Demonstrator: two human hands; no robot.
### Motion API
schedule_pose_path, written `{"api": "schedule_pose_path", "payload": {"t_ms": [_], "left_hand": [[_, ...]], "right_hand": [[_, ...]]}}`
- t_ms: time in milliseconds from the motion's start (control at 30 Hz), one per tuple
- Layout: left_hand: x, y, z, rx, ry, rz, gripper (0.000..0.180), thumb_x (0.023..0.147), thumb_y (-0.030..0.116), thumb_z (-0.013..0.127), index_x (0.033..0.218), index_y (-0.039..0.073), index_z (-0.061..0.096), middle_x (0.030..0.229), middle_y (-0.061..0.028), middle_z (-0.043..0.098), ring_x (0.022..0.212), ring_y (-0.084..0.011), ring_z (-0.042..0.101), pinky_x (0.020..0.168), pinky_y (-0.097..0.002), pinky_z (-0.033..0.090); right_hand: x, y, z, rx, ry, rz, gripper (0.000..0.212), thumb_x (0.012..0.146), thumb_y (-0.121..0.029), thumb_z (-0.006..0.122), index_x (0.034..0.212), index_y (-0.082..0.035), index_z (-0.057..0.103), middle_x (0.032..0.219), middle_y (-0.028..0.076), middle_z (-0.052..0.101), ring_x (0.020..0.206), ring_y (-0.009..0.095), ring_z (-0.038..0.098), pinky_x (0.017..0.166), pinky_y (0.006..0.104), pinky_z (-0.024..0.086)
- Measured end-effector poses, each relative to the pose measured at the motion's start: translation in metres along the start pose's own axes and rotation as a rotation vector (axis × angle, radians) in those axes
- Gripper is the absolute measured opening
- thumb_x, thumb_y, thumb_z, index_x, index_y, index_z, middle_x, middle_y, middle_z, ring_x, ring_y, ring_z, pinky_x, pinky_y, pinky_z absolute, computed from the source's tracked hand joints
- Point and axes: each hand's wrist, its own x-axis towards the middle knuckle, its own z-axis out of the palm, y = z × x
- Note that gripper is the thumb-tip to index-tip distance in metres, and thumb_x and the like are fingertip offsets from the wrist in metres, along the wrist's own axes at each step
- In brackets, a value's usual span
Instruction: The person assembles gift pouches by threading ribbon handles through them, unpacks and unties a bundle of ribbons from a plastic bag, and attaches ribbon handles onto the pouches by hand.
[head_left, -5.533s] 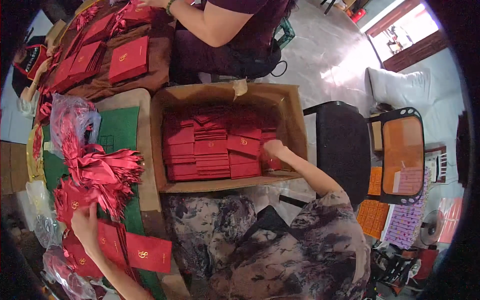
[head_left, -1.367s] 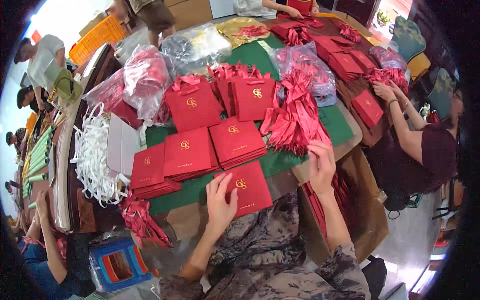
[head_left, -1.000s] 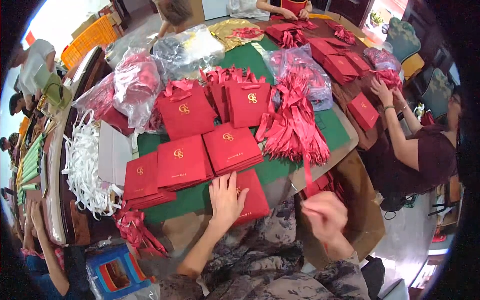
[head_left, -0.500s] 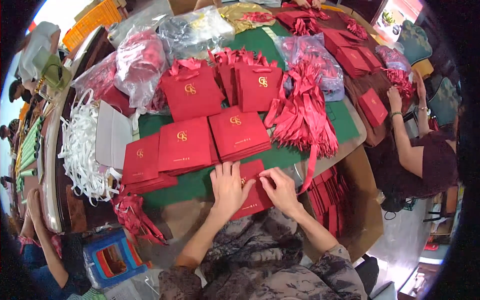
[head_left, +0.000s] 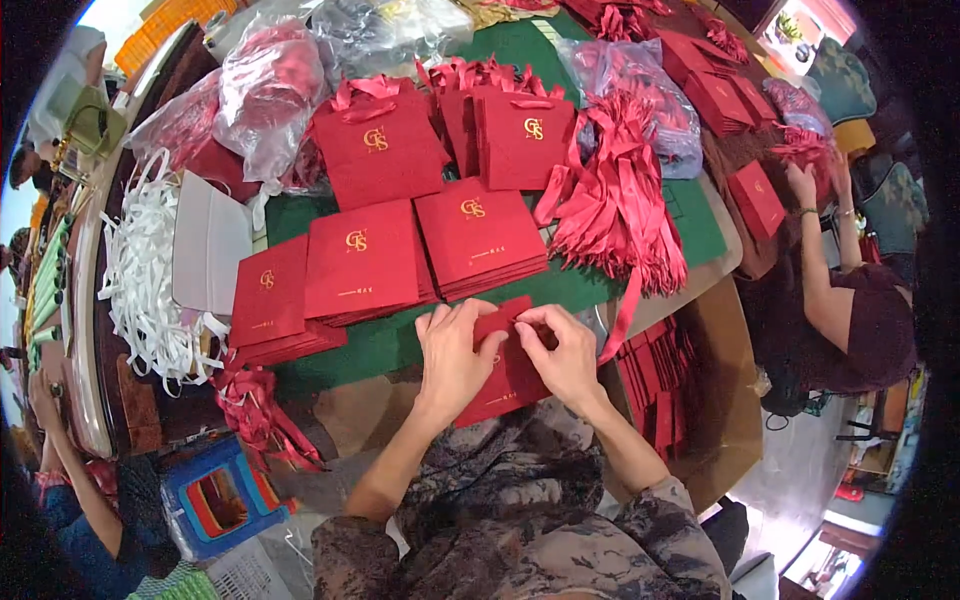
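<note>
A small flat red paper bag (head_left: 512,378) with gold print lies at the table's near edge, close to my body. My left hand (head_left: 455,358) grips its upper left part, thumb on the front and fingers curled over the top edge. Pinched at the upper right of the same bag is my right hand (head_left: 562,358), thumb and forefinger close together. Whether a ribbon is between those fingertips is hidden. Just beyond my hands lie stacks of flat red bags (head_left: 480,240). Behind them stand red bags fitted with ribbon handles (head_left: 527,140).
A bundle of red ribbons (head_left: 622,215) lies at the right. White ribbons (head_left: 150,290) hang beside a pale box (head_left: 212,245) at left. Below the right edge, a cardboard box (head_left: 715,400) holds more red bags. A co-worker's arms (head_left: 825,265) handle red ribbons at far right.
My left hand's fingers, flatter before, now curl around the bag's top edge. Both hands have drawn closer at its top, which is bent up. The whole view has shifted slightly.
</note>
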Motion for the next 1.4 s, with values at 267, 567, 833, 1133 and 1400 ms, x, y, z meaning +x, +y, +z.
{"api": "schedule_pose_path", "payload": {"t_ms": [267, 567, 833, 1133, 1400], "left_hand": [[0.001, 0.001, -0.008, -0.174, -0.049, -0.067, 0.020, 0.082, 0.012, 0.072, 0.102, 0.010, 0.068, 0.094, -0.0068, 0.072, 0.089, -0.0281, 0.063, 0.093, -0.0406, 0.036], [0.005, 0.007, -0.010, -0.143, -0.039, -0.071, 0.020, 0.082, 0.012, 0.072, 0.102, 0.011, 0.069, 0.093, -0.0051, 0.073, 0.089, -0.0265, 0.063, 0.092, -0.0400, 0.035], [-0.001, 0.016, 0.001, -0.057, 0.066, 0.014, 0.019, 0.080, 0.011, 0.074, 0.099, 0.011, 0.070, 0.086, -0.0050, 0.068, 0.081, -0.0251, 0.058, 0.088, -0.0394, 0.038], [0.000, 0.011, -0.001, -0.059, 0.102, -0.015, 0.021, 0.080, 0.009, 0.072, 0.100, 0.011, 0.067, 0.084, -0.0041, 0.070, 0.080, -0.0247, 0.059, 0.085, -0.0396, 0.037], [-0.002, 0.016, 0.000, -0.060, 0.095, 0.018, 0.019, 0.080, 0.008, 0.072, 0.098, 0.010, 0.067, 0.089, -0.0043, 0.069, 0.083, -0.0245, 0.059, 0.088, -0.0390, 0.037]], "right_hand": [[-0.002, -0.003, -0.001, 0.030, 0.032, 0.022, 0.010, 0.085, -0.008, 0.072, 0.089, 0.000, 0.068, 0.083, 0.010, 0.068, 0.071, 0.017, 0.065, 0.065, 0.0290, 0.051], [0.005, -0.006, -0.003, 0.017, 0.013, -0.028, 0.008, 0.084, -0.006, 0.072, 0.089, 0.000, 0.068, 0.083, 0.008, 0.068, 0.070, 0.014, 0.064, 0.064, 0.0286, 0.050], [0.011, -0.020, -0.006, -0.054, -0.024, 0.076, 0.011, 0.082, -0.008, 0.073, 0.087, -0.001, 0.066, 0.079, 0.009, 0.069, 0.069, 0.018, 0.067, 0.063, 0.0307, 0.052], [0.006, -0.020, -0.005, 0.044, -0.009, 0.078, 0.012, 0.086, -0.009, 0.072, 0.091, -0.001, 0.066, 0.086, 0.011, 0.070, 0.077, 0.021, 0.070, 0.068, 0.0322, 0.055], [0.007, -0.016, 0.000, -0.150, 0.005, -0.079, 0.013, 0.081, -0.007, 0.073, 0.089, -0.002, 0.064, 0.085, 0.011, 0.065, 0.078, 0.028, 0.066, 0.070, 0.0369, 0.051]]}}
